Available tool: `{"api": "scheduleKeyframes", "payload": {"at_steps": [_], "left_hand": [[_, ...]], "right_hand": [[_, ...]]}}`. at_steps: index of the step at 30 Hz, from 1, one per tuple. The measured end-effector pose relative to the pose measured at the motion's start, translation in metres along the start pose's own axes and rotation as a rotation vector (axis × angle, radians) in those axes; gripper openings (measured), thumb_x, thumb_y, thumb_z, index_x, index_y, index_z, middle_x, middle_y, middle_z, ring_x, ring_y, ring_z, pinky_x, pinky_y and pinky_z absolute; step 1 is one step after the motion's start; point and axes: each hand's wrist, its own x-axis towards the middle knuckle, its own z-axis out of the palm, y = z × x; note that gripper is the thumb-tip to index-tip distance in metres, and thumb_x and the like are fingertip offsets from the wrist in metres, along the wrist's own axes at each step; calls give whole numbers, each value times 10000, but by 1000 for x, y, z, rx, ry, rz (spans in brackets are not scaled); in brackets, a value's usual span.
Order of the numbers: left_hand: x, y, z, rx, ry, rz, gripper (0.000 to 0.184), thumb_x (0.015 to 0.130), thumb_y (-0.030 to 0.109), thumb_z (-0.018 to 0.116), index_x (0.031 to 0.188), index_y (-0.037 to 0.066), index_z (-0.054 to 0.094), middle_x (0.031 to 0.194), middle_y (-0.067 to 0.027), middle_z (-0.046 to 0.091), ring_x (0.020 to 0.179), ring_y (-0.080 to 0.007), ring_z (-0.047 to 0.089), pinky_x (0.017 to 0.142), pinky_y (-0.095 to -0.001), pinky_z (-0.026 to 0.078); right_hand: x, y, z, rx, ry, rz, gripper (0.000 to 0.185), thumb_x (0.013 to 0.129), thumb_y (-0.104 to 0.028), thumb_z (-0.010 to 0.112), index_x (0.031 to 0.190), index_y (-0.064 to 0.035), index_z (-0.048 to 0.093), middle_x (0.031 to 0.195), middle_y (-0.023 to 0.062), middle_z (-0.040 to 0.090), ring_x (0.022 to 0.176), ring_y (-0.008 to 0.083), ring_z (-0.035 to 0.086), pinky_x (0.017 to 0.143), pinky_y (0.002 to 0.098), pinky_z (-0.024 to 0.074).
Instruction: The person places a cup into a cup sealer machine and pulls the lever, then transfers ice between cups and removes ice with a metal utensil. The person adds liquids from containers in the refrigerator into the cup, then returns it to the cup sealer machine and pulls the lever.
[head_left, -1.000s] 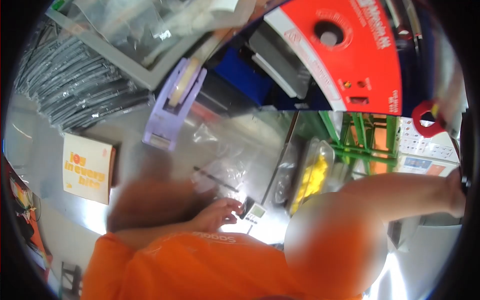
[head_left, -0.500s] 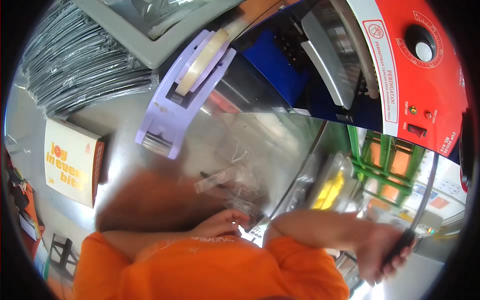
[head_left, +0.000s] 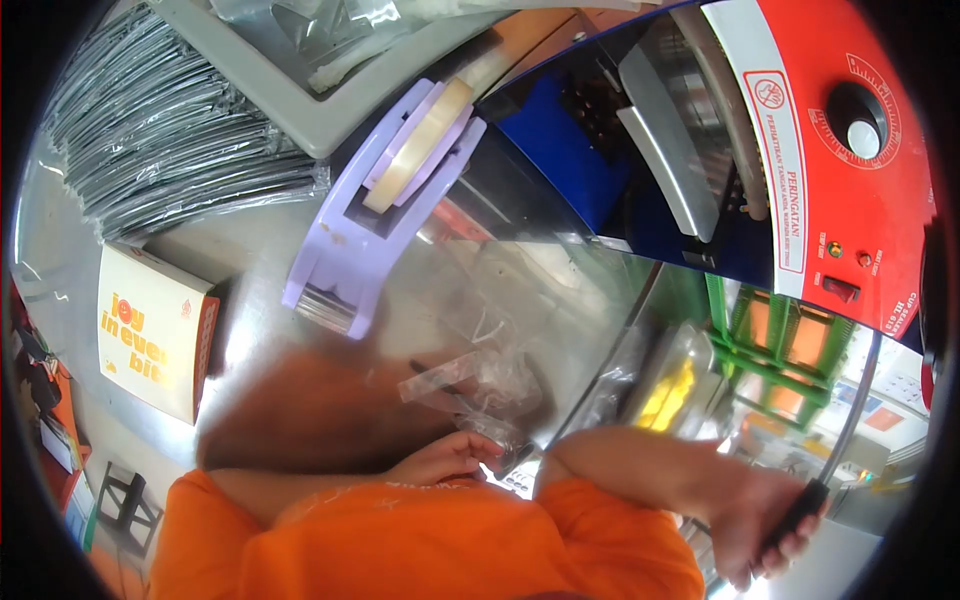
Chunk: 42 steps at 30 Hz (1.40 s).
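Observation:
My right hand (head_left: 745, 525) is wrapped round the black grip of a lever handle (head_left: 797, 515), out at the right with the arm stretched. The metal rod of that lever runs up to a red cup sealer (head_left: 850, 240) with a dial, small lights and a switch. My left hand (head_left: 445, 462) rests in front of my orange shirt, fingers loosely bent and slightly apart, with nothing seen in them. Crumpled clear plastic (head_left: 505, 380) lies on the metal table just beyond it. Inside the sealer's dark opening is a silver metal plate (head_left: 665, 170).
A lilac tape dispenser (head_left: 335, 260) stands on the table, left of the sealer. A white and yellow box (head_left: 150, 330), stacked plastic packs (head_left: 190, 130) and a grey tray (head_left: 310, 125) are further left. Green crates (head_left: 780, 340) show below the sealer.
The view has shifted slightly, so the table objects and sealer sit a little lower and further right. My right hand keeps its hold on the lever handle; my left hand stays about where it was.

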Motion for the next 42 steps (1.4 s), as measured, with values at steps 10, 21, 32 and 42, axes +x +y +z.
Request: {"api": "scheduleKeyframes", "payload": {"at_steps": [10, 21, 32, 42], "left_hand": [[2, -4, -3, 6, 6, 14, 388, 893, 195, 480, 1232, 19, 409, 1134, -86, 487, 995, -157, 505, 910, -296, 390], [8, -14, -13, 254, -255, 55, 424, 878, 286, 532, 1225, 58, 442, 1135, -61, 516, 984, -194, 516, 904, -347, 389], [-45, 51, 82, 1000, 15, 374, 257, 897, 173, 505, 1114, 36, 510, 1054, -68, 550, 948, -178, 544, 866, -324, 441], [16, 183, 126, 525, 331, 848, 414, 850, 241, 558, 1189, 32, 447, 1164, -107, 504, 1109, -235, 471, 974, -388, 357]], "right_hand": [[-13, 3, 3, -59, -147, -39, 244, 715, -332, 420, 533, -170, 422, 565, 9, 464, 511, 201, 468, 625, 428, 375], [-19, -9, 18, -219, -271, 105, 277, 772, -251, 475, 567, -90, 381, 609, 46, 421, 624, 211, 434, 698, 425, 361], [66, 17, 52, -115, -280, 169, 143, 691, 3, 466, 563, 30, 408, 544, 94, 445, 479, 169, 406, 443, 288, 303], [226, 202, 95, -606, -542, 757, 447, 775, -180, 578, 1186, -44, 465, 1161, 241, 481, 1031, 338, 503, 833, 427, 432]]}}
